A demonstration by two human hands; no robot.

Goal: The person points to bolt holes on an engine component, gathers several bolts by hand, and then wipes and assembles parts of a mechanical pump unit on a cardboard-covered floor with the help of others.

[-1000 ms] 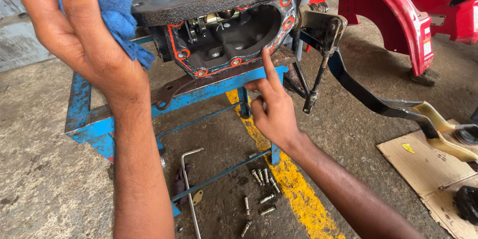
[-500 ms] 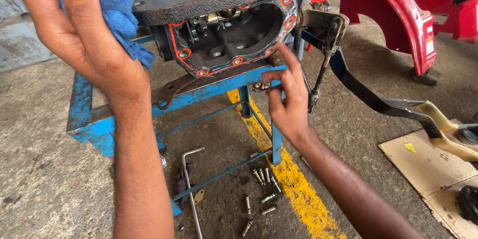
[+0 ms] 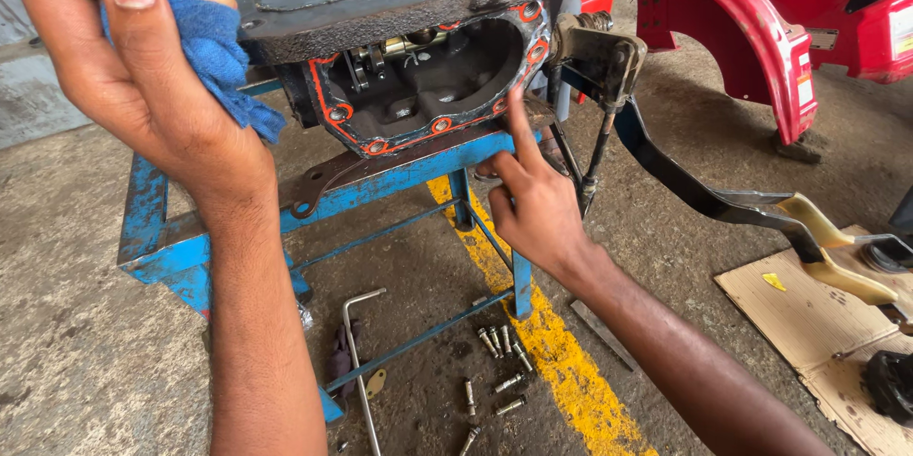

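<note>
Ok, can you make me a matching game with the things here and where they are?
Things:
1. blue cloth rag
2. loose silver metal bolts
3. red curved metal fender
4. flat brown cardboard sheet

Places:
A. on the floor under the blue metal stand
B. far right on the floor
C. in the left hand
D. top right, behind

Pairs: 1-C, 2-A, 3-D, 4-B

concrete floor (image 3: 76,361) | yellow floor stripe (image 3: 561,370) | daylight | cardboard sheet (image 3: 799,313)
</note>
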